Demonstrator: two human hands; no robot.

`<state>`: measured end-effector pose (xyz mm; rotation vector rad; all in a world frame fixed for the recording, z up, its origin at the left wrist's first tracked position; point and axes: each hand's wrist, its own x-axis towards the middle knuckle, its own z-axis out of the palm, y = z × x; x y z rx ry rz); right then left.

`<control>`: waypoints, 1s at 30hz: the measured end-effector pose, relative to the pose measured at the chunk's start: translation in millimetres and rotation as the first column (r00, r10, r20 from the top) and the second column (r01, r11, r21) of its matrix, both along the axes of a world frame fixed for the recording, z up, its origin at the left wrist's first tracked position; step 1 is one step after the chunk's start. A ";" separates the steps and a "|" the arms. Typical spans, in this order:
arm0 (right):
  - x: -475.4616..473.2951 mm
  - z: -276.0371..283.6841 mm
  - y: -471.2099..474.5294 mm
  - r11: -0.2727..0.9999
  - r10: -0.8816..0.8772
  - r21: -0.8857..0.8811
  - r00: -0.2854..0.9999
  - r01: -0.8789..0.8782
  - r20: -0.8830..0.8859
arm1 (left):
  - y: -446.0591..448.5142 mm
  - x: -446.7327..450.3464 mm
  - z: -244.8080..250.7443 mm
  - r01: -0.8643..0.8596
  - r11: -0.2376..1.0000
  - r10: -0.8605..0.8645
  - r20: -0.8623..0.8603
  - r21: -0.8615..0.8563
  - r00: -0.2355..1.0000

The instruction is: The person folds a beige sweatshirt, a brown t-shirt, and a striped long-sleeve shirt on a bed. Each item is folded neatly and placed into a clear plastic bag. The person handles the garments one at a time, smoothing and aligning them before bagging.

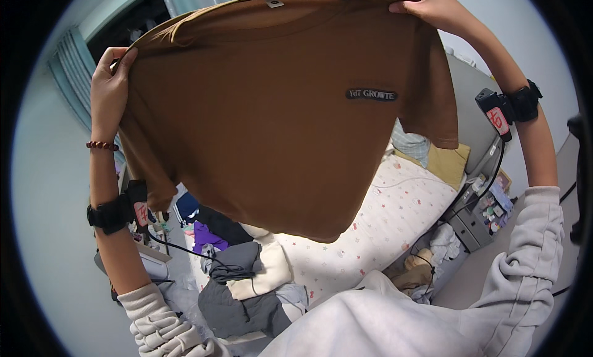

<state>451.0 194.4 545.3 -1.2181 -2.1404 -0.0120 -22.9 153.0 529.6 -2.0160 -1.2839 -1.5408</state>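
A brown short-sleeved T-shirt hangs spread out in the air, with its front and a small dark chest badge facing me. My left hand pinches the shirt's shoulder at the left, thumb towards me. At the upper right, my right hand grips the other shoulder between thumb and fingers; part of this hand is cut off by the picture's top edge. Both sleeves droop below the hands. The neckline lies along the top, where a pale label shows inside the collar.
Behind the shirt is a bed with a white patterned sheet. Dark grey clothes, a cream garment and a purple cloth lie at its near left. A grey drawer cabinet stands right. Cables run from both forearm-mounted devices.
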 end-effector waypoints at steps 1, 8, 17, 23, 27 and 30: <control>-0.1 3.2 6.8 1.000 -0.001 0.028 1.000 0.001 0.002 | -6.1 -6.0 6.8 -0.064 0.997 0.065 0.019 -0.030 0.998; -24.3 -3.6 105.4 0.976 0.184 0.190 0.875 -0.108 -0.447 | -11.9 -23.8 12.5 -0.485 0.815 0.549 -0.151 0.318 0.822; -27.1 -39.0 95.6 0.742 0.103 0.667 0.972 0.066 -0.211 | -17.7 1.3 -31.4 -0.571 0.714 0.622 0.007 0.406 0.783; 55.0 -94.1 49.4 0.791 0.161 0.607 0.983 -0.074 -0.090 | -89.1 18.2 -99.2 -0.510 0.850 0.526 -0.174 0.132 0.832; 124.8 -187.2 -20.3 0.885 0.051 0.465 0.997 -0.018 -0.059 | -156.3 56.0 -182.1 -0.408 0.909 0.387 -0.184 -0.090 0.903; 147.8 -269.5 -75.6 0.929 -0.009 0.363 0.981 0.080 -0.192 | -194.7 108.9 -249.0 -0.367 0.856 0.360 -0.090 -0.364 0.929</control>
